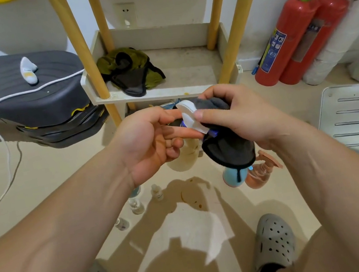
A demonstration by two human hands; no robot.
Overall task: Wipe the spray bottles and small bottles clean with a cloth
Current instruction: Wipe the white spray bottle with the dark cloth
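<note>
Grey perforated foam clogs [275, 242] stood on the smooth beige floor [45, 183]. Beyond them, small clear glass bottles [135, 206] stood upright near a rounded blue bottle [230, 178] and a translucent pink spray bottle [261, 175]. Above these the hands met. The right hand [237, 116] gripped a dark grey fleecy cloth [229, 151] bundled round a spray bottle, its thumb on the glossy white plastic spray head [190, 117]. The head slanted from upper left to lower right, and the bottle's body was hidden. The left hand [150, 141] touched the head with straight fingers. Farther back, an olive and black rag [131, 72] lay crumpled on a white shelf [186, 72].
</note>
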